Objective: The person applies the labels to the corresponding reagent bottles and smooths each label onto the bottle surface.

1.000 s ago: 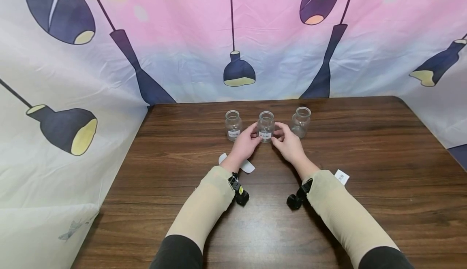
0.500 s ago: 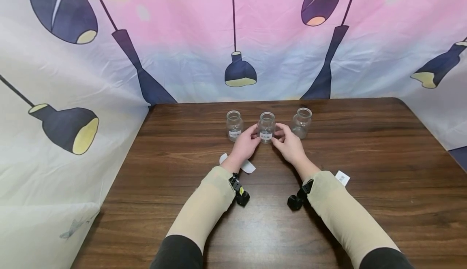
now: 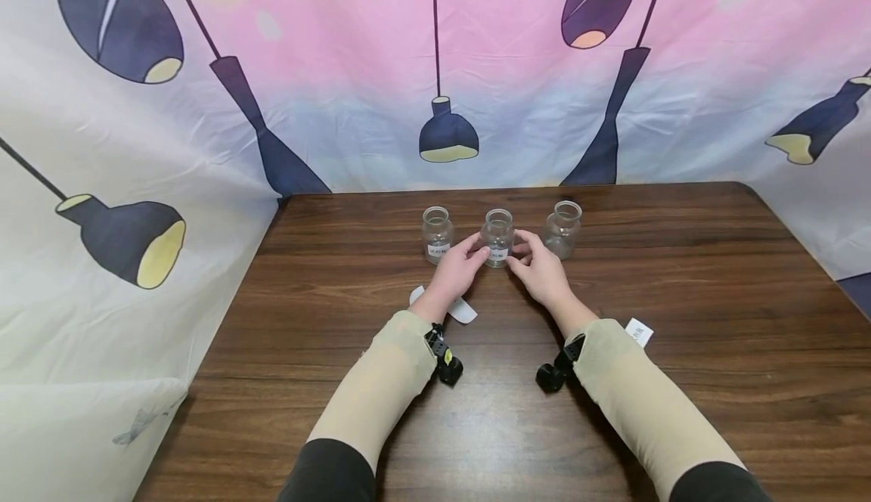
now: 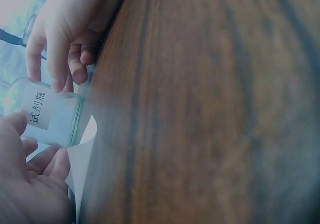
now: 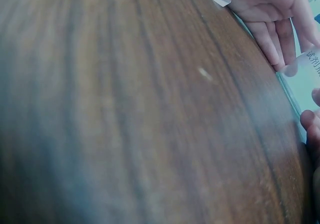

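Note:
A clear glass jar [image 3: 499, 231] with a white printed label [image 3: 499, 255] on its front stands upright at the far middle of the table. On its left side my left hand [image 3: 456, 274] holds it, the thumb against the label's left edge. The fingers of my right hand [image 3: 542, 273] curve around the jar's right side. In the left wrist view the jar [image 4: 64, 119] lies between both hands, with the label's characters readable. The right wrist view catches only part of the jar [image 5: 300, 86] at its edge.
A second labelled glass jar [image 3: 437, 231] stands to the left, partly behind my left hand. To the right is a third jar [image 3: 563, 224], its lower part near my right hand. White paper [image 3: 463, 311] lies under my left wrist; a small white label [image 3: 638, 331] is beside the right sleeve.
My left thumb has shifted slightly up and right onto the edge of the label. The right hand and the jars stay in place.

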